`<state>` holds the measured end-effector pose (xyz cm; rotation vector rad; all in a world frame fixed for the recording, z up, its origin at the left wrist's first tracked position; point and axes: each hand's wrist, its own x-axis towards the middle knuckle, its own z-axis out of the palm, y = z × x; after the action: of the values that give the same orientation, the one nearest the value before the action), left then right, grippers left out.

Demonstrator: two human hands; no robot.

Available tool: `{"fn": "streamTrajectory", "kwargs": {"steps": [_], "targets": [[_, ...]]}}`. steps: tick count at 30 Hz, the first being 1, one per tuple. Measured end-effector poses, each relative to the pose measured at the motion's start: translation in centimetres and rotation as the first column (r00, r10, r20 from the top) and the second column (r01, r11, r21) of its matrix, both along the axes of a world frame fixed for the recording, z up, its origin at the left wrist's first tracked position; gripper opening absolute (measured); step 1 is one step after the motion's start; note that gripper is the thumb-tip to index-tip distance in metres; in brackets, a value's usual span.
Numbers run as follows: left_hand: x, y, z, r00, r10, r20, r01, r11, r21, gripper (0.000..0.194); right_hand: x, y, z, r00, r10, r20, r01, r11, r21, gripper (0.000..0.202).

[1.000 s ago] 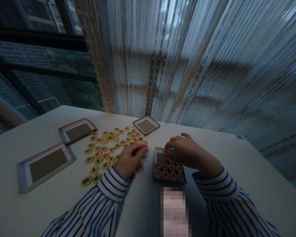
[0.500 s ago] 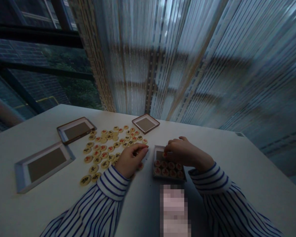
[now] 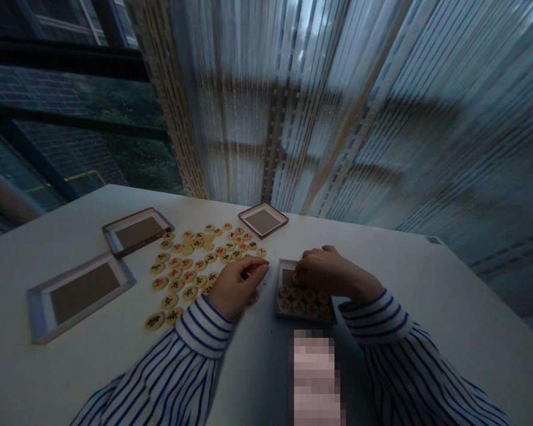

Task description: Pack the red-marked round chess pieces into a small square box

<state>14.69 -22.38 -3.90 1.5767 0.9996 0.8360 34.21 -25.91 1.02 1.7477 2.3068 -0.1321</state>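
A: Where's the R hand (image 3: 337, 273) seen?
B: Over the small box (image 3: 288, 276), on the tabletop (image 3: 382, 251). Its fingers are bent down close tog., & a round pc (image 3: 296, 277) can be seen at the tips, inside the box. Can't tell if that pc is gripped or just touched.
A: What's been put in the box?
B: Red-marked pcs (image 3: 297, 307), 2 rows of 4, nr side. The far R part is hidden by the R hand.
A: & the L hand (image 3: 235, 287)?
B: It's held just L of the box, fingers curled, thumb tip almost met by the fingertips. Can't tell if anything's held.
A: Where are the loose pcs (image 3: 189, 276)?
B: Spread L of & past the L hand, marked in red or black; some are hidden by it.
A: Any trays?
B: 3. A pale tray (image 3: 84, 294) & a brown-rimmed tray (image 3: 138, 231) are set L of the loose pcs; a small tray (image 3: 263, 220) is set nr the far edge.
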Motion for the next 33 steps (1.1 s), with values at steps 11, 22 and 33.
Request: {"fn": "streamTrajectory", "kwargs": {"steps": [11, 22, 33], "targets": [[0.04, -0.17, 0.70, 0.999, -0.002, -0.051, 0.002, 1.000, 0.003, 0.030, 0.33, 0.27, -0.73, 1.000, 0.005, -0.026, -0.005, 1.000, -0.007, 0.029], [0.02, -0.07, 0.12, 1.000, -0.018, -0.024, 0.018, 1.000, 0.004, 0.032, 0.37, 0.22, -0.52, 0.999, 0.015, -0.038, -0.015, 1.000, -0.017, 0.025], [0.00, -0.19, 0.26, 1.000, -0.022, -0.022, 0.022, 1.000, -0.022, 0.032, 0.14, 0.26, -0.50, 1.000, 0.030, 0.008, -0.030, 0.999, -0.044, 0.023]]}}
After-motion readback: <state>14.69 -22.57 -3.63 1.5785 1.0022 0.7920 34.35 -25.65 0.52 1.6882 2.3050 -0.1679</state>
